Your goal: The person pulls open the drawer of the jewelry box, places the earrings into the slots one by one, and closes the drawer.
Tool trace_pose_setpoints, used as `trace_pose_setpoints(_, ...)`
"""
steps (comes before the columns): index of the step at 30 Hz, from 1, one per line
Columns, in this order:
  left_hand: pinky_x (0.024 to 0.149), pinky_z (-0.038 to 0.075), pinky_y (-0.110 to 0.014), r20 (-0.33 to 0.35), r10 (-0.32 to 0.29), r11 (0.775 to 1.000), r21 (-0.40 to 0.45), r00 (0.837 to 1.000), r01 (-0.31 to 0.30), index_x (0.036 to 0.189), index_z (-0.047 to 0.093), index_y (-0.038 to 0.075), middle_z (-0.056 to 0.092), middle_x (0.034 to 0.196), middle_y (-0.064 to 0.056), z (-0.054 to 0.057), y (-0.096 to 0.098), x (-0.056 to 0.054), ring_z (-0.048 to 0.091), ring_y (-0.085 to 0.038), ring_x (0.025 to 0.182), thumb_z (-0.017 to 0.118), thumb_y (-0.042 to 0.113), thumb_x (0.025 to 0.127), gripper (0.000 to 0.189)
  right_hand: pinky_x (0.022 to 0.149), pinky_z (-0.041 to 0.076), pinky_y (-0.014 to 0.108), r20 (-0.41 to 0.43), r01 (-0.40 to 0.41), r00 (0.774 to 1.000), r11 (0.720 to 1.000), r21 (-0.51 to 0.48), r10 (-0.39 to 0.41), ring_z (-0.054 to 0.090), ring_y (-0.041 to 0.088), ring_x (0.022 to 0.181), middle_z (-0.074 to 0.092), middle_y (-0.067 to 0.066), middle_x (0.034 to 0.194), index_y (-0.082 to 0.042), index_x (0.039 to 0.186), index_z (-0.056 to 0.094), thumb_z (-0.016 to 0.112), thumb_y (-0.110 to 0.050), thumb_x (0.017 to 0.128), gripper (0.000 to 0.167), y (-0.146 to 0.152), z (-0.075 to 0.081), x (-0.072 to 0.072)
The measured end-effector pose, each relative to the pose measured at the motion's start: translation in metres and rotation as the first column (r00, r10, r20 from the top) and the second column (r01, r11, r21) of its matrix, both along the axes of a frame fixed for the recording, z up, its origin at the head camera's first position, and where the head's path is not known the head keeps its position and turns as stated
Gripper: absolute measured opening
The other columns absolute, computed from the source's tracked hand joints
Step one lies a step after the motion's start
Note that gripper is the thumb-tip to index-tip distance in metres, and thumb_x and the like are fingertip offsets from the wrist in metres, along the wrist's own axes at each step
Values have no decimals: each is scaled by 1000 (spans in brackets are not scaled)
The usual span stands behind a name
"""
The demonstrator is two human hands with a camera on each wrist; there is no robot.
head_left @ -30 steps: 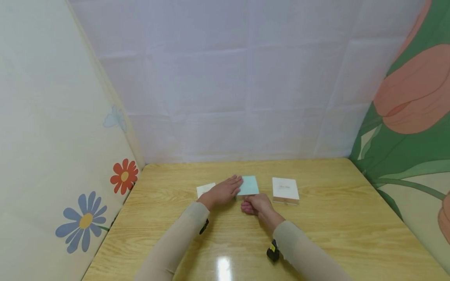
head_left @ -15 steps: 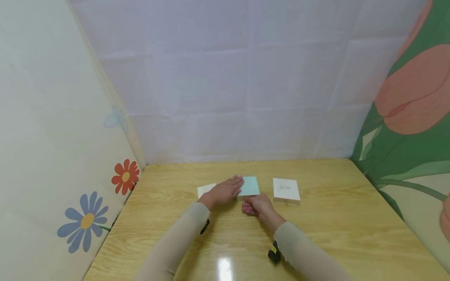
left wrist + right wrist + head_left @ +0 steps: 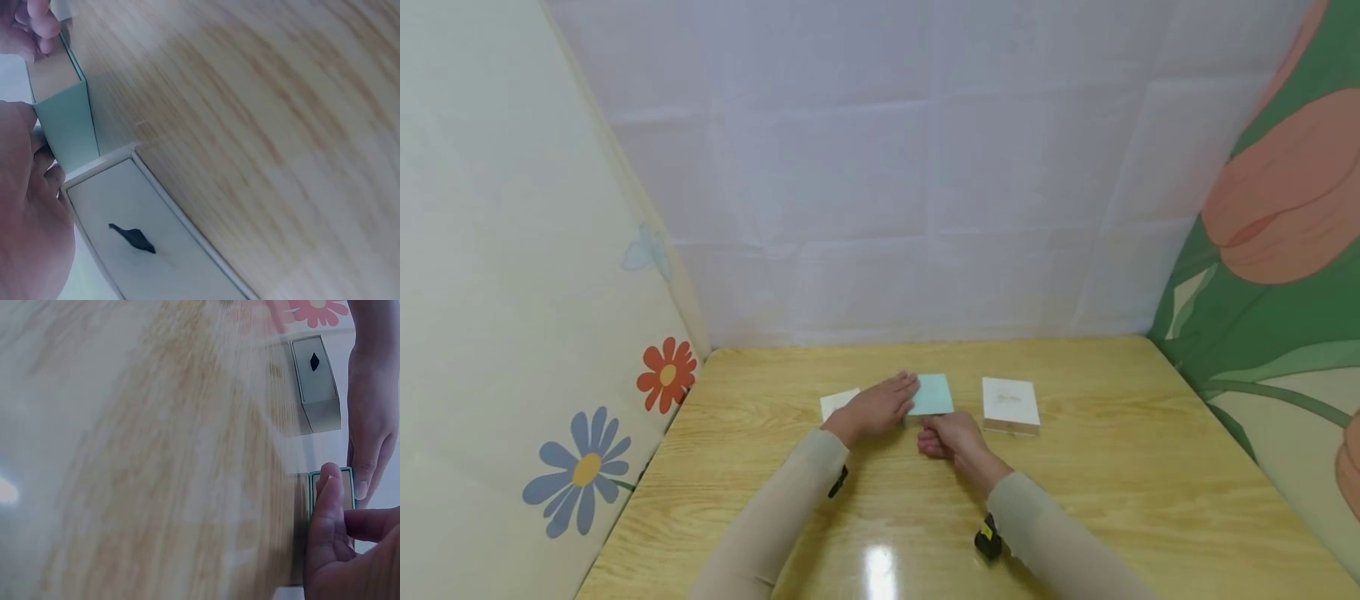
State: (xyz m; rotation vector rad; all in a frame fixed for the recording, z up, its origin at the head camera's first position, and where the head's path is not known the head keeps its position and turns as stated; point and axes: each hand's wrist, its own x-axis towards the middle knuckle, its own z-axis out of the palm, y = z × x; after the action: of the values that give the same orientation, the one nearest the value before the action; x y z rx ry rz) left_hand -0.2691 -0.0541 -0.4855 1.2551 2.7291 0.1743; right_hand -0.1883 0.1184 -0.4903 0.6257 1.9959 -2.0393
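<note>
A mint-green box (image 3: 932,394) with a tan front end (image 3: 55,74) lies on the table between my hands. My left hand (image 3: 876,407) rests on its top left part, fingers stretched over the lid. In the left wrist view, some fingers of that hand lie beside the mint side wall. My right hand (image 3: 951,435) is at the box's front, fingers curled, thumb and forefinger pinching at the front face. What lies between those fingertips is hidden. In the right wrist view, the mint rim frames the front end behind these fingers.
A white box (image 3: 1010,402) with faint print on top stands to the right. Another white box (image 3: 837,402), partly behind my left hand, stands to the left; a black tab (image 3: 134,238) shows on its front. The wooden table (image 3: 880,492) ends at a white cloth backdrop (image 3: 880,208).
</note>
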Motion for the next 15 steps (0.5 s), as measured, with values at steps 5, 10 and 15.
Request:
trace_pose_setpoints(5,127,14,-34,11,16,1000,-2,1000,-16,162,19,9,16,169,-4,0,2,0,10,-21,157,26,32,113,55,57,61,26,-7,-20,1000,1000,22,20,71,14,58,73,13,75,12,107,67,58,-5,98,21,2,4,3)
trace_pose_setpoints(10,127,15,-36,28,21,1000,5,999,-21,162,22,9,17,169,-5,1,4,0,12,-22,157,28,32,113,54,56,61,25,-12,-16,1000,1000,20,16,70,13,56,72,11,72,12,106,67,61,-6,98,20,6,6,7)
trace_pose_setpoints(15,127,16,-37,58,63,997,30,996,-64,162,25,12,20,169,-2,3,6,-1,14,-21,156,32,33,112,54,57,61,25,-12,-4,1000,1000,31,5,70,14,57,73,11,73,11,104,68,61,-5,96,20,11,9,8)
